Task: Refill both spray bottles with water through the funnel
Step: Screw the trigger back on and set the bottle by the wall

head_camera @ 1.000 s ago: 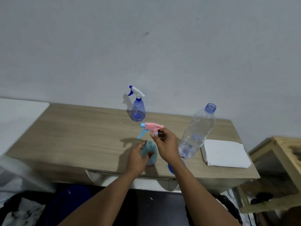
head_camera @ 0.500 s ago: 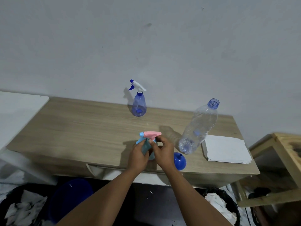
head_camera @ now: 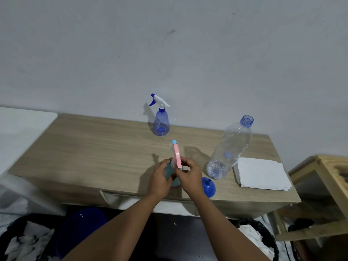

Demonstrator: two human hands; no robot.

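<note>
The body of the teal spray bottle [head_camera: 168, 171] is largely covered by the left hand [head_camera: 161, 178] and the right hand [head_camera: 190, 176], the blue funnel [head_camera: 209, 187] is partly masked by the right wrist.

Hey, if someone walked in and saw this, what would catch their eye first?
The hands at the front edge of the table: the left hand grips a pale blue bottle while the right hand pinches its pink sprayer. Right of them stands a big clear bottle, uncapped, with a blue funnel near its base; a blue spray bottle stands by the wall.
</note>
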